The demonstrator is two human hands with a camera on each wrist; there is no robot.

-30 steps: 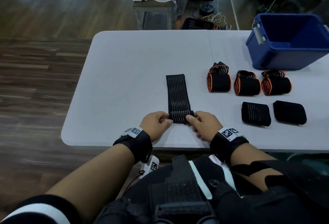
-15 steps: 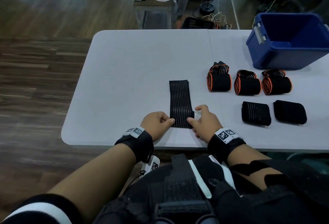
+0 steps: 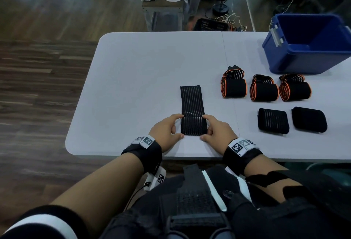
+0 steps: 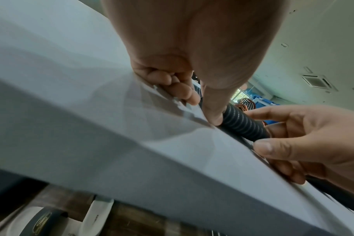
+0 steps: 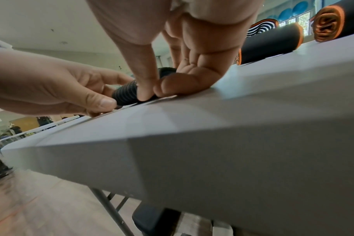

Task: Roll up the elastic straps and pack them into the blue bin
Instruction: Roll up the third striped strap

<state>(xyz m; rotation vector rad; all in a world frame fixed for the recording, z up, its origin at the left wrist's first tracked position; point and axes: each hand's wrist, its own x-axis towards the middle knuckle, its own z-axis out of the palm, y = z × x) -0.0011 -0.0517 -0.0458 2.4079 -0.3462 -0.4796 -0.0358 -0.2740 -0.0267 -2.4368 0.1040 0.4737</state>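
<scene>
Both hands sit at the near end of the black ribbed elastic strap (image 3: 192, 109), which lies well left of the blue plastic bin (image 3: 296, 62) on the grey table (image 3: 133, 86). The left hand (image 3: 167, 131) and right hand (image 3: 216, 131) pinch its rolled end between thumb and fingers. Since a second ago the roll has thickened and the flat length shortened.

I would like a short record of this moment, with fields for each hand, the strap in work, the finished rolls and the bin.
left hand: holds the left end of the strap's rolled part
right hand: holds its right end
strap in work: black, pale stripes; near end rolled, the rest flat on the table
finished rolls: three orange-edged, two black, right of the strap
blue bin: far right on the table, no rolls seen inside
</scene>
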